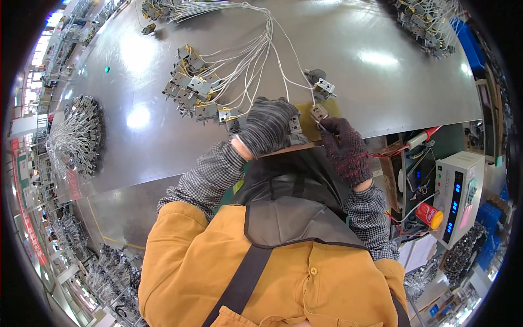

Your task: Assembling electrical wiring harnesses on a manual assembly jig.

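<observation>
Seen from above, with the clock centred on the hands and 12 pointing away from the wearer: two gloved hands work at the near edge of a shiny metal table [141, 150], which runs just under them at 6 o'clock. The grey-gloved left hand [267, 126] has its fingers curled around a metal block [295, 125]. The maroon-gloved right hand [347, 150] brings bent fingertips to the near end of a small wired block [318, 113] over a yellowish pad [310, 129]; whether they grip cannot be told. A dark-and-silver block [324, 88] sits just beyond, at 1. Wired blocks [190, 87] crowd 10 o'clock. Open tabletop stretches toward 2, up to another cluster [422, 30]. Past the edge, at 4, stands a white instrument [460, 180].
</observation>
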A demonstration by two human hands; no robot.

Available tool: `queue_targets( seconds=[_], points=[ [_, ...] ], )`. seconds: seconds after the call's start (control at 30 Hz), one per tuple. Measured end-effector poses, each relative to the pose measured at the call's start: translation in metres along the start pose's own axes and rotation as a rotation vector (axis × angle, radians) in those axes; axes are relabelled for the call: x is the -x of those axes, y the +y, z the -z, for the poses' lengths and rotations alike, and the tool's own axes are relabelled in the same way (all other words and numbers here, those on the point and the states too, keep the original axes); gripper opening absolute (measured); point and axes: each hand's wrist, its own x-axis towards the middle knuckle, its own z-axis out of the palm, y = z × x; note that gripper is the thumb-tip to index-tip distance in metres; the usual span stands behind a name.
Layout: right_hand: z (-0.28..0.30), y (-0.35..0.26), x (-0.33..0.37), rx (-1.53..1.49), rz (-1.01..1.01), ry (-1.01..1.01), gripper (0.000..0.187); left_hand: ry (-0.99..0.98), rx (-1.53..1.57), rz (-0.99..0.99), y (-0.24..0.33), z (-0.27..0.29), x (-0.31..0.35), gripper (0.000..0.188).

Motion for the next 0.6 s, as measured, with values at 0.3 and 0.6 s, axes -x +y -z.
queue_targets(
  seconds=[0.3, 0.6],
  points=[
    [-0.004, -0.03, -0.009, 0.233, 0.273, -0.041, 0.022, 0.036, -0.039, 0.121, 0.007, -0.016, -0.008, 0.069],
    [0.003, -0.029, -0.011, 0.404, 0.259, -0.103, 0.02, 0.022, -0.121, 0.105, 0.008, -0.02, -0.016, 0.067]
  ],
)
